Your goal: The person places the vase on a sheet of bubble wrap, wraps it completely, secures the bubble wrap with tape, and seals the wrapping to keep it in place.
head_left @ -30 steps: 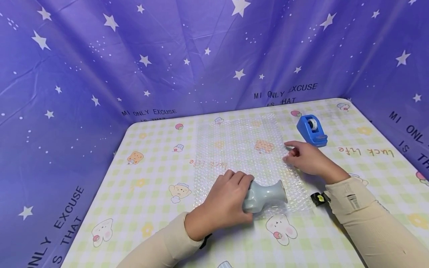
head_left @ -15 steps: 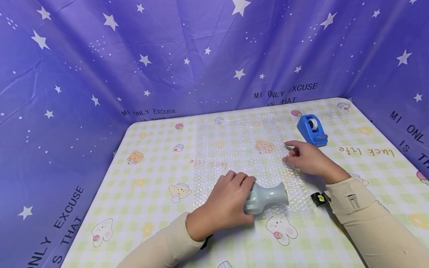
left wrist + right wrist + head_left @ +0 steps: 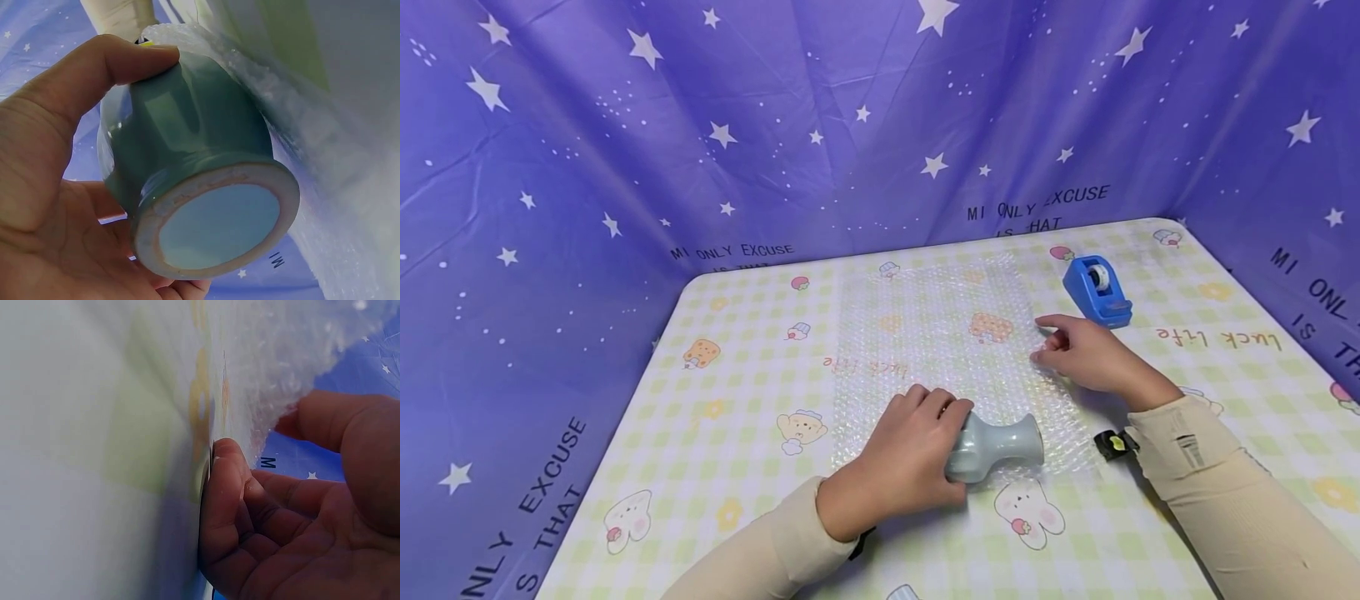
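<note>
A pale grey-green ceramic vase [image 3: 1000,442] lies on its side over the near part of a clear bubble wrap sheet [image 3: 925,317], its flared neck to the right. My left hand [image 3: 913,450] grips the vase round its body, thumb on the near side. The left wrist view shows the vase's round base [image 3: 219,225] facing the camera. At the sheet's right edge, my right hand [image 3: 1090,354] pinches the bubble wrap [image 3: 281,369] between thumb and fingers. Its lower fingers are curled against the tabletop, and the index finger points left in the head view.
A blue tape dispenser [image 3: 1097,290] with a roll of clear tape stands just beyond my right hand. The table [image 3: 722,467] has a green checked cover with cartoon prints. A purple starry curtain [image 3: 820,125] hangs behind and at both sides.
The vase and left hand have shifted very slightly toward the near side. My right hand and the bubble wrap stay in place.
</note>
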A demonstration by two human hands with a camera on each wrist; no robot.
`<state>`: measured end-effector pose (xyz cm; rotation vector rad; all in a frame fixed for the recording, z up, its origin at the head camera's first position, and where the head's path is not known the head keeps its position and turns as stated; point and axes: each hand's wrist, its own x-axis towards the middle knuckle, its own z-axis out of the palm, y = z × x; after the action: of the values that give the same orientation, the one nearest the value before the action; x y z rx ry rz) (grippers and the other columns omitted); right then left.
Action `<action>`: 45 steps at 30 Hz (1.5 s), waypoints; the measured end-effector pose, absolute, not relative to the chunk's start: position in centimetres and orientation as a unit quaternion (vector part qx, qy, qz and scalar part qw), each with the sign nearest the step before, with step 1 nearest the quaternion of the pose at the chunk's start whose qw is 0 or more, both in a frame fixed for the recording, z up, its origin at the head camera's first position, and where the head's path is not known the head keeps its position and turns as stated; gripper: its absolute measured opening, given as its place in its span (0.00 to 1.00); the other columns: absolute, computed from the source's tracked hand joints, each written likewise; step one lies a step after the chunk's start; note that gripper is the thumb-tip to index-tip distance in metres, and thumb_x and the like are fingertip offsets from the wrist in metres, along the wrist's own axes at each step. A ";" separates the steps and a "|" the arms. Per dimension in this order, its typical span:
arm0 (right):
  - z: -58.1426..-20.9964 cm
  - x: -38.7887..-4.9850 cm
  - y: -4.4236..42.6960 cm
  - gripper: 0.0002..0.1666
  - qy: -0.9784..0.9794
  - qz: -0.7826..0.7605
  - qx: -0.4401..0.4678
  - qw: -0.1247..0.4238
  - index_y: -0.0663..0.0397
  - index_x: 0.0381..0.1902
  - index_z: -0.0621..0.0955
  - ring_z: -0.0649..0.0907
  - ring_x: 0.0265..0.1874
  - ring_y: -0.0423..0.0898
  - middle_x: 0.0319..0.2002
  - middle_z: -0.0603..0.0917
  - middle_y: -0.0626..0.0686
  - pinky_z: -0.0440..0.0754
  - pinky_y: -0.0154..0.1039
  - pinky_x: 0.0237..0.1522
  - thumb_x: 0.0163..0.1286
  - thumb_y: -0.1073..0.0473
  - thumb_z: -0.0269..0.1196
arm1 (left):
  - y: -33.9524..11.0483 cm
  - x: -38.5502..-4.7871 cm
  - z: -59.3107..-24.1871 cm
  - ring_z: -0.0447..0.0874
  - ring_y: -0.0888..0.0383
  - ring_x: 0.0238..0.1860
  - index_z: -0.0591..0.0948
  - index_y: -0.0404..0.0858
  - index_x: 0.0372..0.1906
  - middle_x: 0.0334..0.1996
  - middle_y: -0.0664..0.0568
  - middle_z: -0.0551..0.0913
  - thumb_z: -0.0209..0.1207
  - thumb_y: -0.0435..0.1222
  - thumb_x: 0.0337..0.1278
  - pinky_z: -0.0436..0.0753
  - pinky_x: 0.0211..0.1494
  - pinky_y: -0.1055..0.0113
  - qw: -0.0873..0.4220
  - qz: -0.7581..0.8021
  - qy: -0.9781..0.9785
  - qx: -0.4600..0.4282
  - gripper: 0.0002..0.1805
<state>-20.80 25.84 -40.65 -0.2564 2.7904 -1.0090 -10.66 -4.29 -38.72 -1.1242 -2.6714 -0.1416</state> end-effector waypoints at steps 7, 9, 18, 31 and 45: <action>-40.7 -20.9 25.9 0.40 0.936 -0.333 -0.083 0.082 0.71 0.71 0.69 0.76 0.32 0.45 0.37 0.80 0.53 0.73 0.37 0.32 0.70 0.54 0.67 | -4.3 -10.7 -38.6 0.77 0.55 0.45 0.78 0.46 0.61 0.51 0.56 0.82 0.74 0.54 0.28 0.72 0.40 0.64 0.109 -0.038 -0.917 -0.382 0.44; -40.7 -20.9 25.9 0.40 0.936 -0.332 -0.083 0.082 0.71 0.71 0.69 0.76 0.32 0.46 0.37 0.81 0.53 0.73 0.37 0.33 0.70 0.54 0.67 | -4.3 -10.7 -38.5 0.77 0.55 0.46 0.78 0.46 0.61 0.51 0.55 0.82 0.74 0.55 0.30 0.72 0.40 0.64 0.106 -0.031 -0.918 -0.381 0.44; -40.9 -21.0 26.0 0.41 0.935 -0.335 -0.087 0.078 0.72 0.71 0.69 0.76 0.32 0.45 0.37 0.81 0.53 0.73 0.37 0.33 0.69 0.53 0.68 | -4.2 -10.4 -38.6 0.78 0.54 0.48 0.76 0.46 0.62 0.51 0.56 0.82 0.75 0.59 0.30 0.72 0.42 0.61 0.111 -0.004 -0.919 -0.378 0.46; -41.1 -21.1 26.2 0.43 0.930 -0.348 -0.077 0.091 0.70 0.73 0.67 0.77 0.32 0.46 0.39 0.81 0.54 0.75 0.37 0.31 0.70 0.51 0.68 | -3.5 -9.6 -39.4 0.78 0.53 0.48 0.74 0.41 0.63 0.50 0.54 0.81 0.79 0.59 0.25 0.73 0.46 0.60 0.153 0.041 -0.917 -0.365 0.53; -40.4 -20.5 26.1 0.45 0.923 -0.364 -0.081 0.097 0.72 0.74 0.65 0.79 0.29 0.43 0.40 0.83 0.55 0.76 0.36 0.32 0.70 0.50 0.68 | -3.5 -9.4 -39.4 0.79 0.52 0.49 0.74 0.40 0.65 0.51 0.54 0.81 0.79 0.59 0.28 0.73 0.46 0.59 0.164 0.040 -0.913 -0.371 0.53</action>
<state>-20.55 26.14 -40.38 -0.2397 2.7313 -1.0787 -9.37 -3.50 -39.45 -1.0569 -2.6034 0.1142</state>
